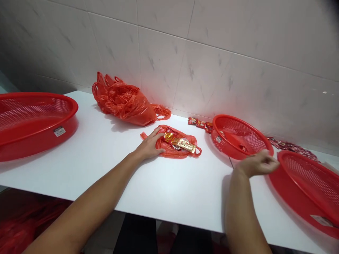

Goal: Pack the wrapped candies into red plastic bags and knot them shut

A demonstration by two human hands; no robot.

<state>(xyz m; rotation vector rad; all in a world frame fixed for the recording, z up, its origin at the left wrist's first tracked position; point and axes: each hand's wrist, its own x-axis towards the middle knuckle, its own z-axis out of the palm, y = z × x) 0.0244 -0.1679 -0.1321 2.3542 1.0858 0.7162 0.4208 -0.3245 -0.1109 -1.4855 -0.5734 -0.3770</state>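
My left hand [151,144] lies flat with fingers spread on a small red plastic bag [169,150] on the white table [106,165]. On top of that bag sit gold and red snack packets [180,141]. My right hand [261,164] hovers over the table between two red mesh baskets, its fingers curled inward and slightly blurred. It is close to the rim of the middle red basket [225,121], and I cannot make out anything in its fingers.
A pile of crumpled red plastic bags [124,100] lies against the tiled wall. A large red basket [34,121] stands at far left, another [309,190] at far right. Small red packets [200,123] lie behind the middle basket; patterned packets [288,145] lie by the wall.
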